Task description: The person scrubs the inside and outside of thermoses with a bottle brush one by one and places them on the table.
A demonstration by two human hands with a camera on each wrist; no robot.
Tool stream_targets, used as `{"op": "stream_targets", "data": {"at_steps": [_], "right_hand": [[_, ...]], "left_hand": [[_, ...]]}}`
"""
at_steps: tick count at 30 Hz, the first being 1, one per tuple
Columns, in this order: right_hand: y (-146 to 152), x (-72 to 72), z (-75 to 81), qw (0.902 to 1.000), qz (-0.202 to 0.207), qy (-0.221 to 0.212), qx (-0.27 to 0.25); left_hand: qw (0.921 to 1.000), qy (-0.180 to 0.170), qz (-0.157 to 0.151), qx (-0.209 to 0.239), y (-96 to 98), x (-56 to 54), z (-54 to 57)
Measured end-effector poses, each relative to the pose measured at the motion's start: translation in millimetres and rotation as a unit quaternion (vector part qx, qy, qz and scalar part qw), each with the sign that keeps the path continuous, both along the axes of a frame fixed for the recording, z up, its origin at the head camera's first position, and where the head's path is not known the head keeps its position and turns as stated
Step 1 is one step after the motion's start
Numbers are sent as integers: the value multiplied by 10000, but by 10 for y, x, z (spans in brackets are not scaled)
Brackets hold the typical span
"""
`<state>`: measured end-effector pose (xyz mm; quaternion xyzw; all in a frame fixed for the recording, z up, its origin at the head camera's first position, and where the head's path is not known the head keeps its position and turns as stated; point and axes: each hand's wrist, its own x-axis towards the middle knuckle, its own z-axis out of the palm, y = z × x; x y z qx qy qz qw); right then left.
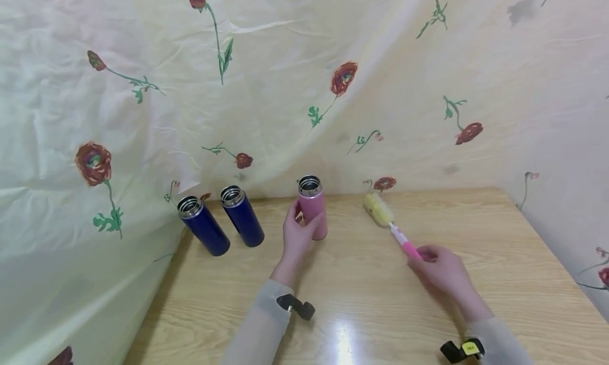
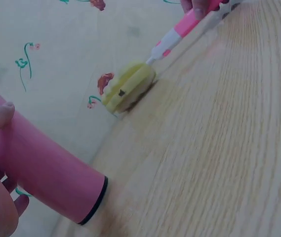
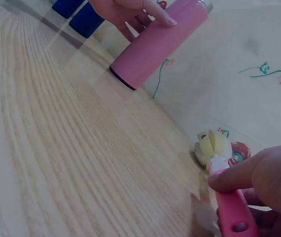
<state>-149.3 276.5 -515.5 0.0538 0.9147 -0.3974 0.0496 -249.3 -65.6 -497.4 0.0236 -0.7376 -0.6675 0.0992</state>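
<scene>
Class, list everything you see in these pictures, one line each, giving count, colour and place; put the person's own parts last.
pink bottle: one, pink with silver neck, in the left hand
blue bottles: two, dark blue with silver necks, left of the pink bottle
sponge brush: one, yellow head, pink-and-white handle, in the right hand
table: one, light wood, beneath the bottles
floral cloth: cream with red flowers, behind the table
wrist devices: two, black, one per wrist
sleeves: two, pale, on the forearms
hands: two, bare, above the table

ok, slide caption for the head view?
Left hand holds a pink bottle, right hand a sponge brush; two blue bottles stand to the left.
</scene>
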Motion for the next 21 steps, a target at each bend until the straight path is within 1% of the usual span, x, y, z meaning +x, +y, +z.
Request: {"op": "stream_targets", "data": {"at_steps": [2,4,7,8,10,14,17,21], "right_hand": [[27,27,-15,9996,-92,263,106],[42,53,-14,9992,-245,327,-51],[49,90,13,9970,-572,365,-373],[46,101,21,9956,-696,438,-456],[42,121,40,9919,-951,644,-541],[51,137,68,9805,-1401,1213,-648],[64,135,105,9735,-1611,1352,-903],[82,104,177,9683,-1664,1500,-1109]], "left_hand": [[10000,-56,8,-12,11,-4,2],[9999,-107,21,-15,22,-8,4],[9999,-120,41,-8,34,-7,2],[9999,-115,52,-2,34,-5,-1],[9999,-86,76,34,28,8,-6],[9998,-37,128,145,7,58,-26],[9996,0,166,235,-5,90,-43],[9989,118,155,415,-8,96,-47]]}}
